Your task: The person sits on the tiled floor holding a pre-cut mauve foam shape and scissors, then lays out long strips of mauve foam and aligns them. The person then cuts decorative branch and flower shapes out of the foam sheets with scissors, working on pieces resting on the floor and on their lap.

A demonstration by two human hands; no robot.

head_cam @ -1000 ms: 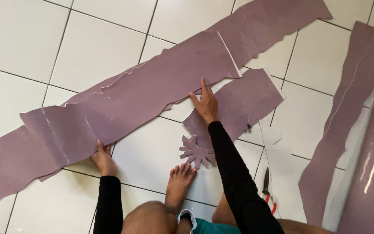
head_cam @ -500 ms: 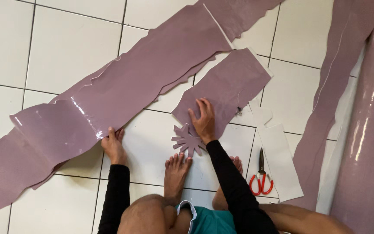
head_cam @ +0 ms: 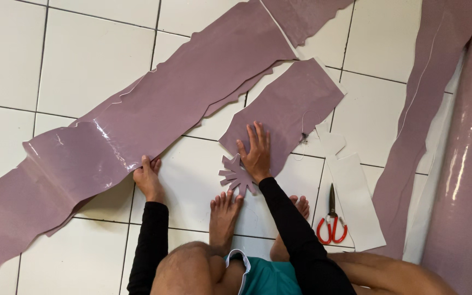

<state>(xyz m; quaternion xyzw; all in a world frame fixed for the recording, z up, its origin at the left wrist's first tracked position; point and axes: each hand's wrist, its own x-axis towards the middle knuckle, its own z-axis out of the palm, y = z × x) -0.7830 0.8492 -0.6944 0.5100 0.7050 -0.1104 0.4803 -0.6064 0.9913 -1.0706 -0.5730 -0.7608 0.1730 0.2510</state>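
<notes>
A long strip of glossy mauve sheet material (head_cam: 154, 114) runs diagonally over the white tiled floor. My left hand (head_cam: 147, 176) rests at its near edge, fingers touching the edge. My right hand (head_cam: 256, 152) lies flat, fingers spread, on a smaller mauve piece (head_cam: 293, 104). Just below that hand sits a mauve cut-out with radiating fingers (head_cam: 235, 176). Both arms wear black sleeves. My bare feet (head_cam: 224, 216) rest on the tiles near the cut-out.
Red-handled scissors (head_cam: 331, 224) lie on a white paper pattern piece (head_cam: 356, 202) to the right. More mauve strips (head_cam: 411, 153) and a glossy mauve roll (head_cam: 468, 180) fill the right side. Another mauve piece (head_cam: 307, 16) lies at the top.
The view has shifted, so everything sits lower and more to the right in frame. My right hand slid down the smaller mauve piece toward its near end; my left hand stays at the strip's edge.
</notes>
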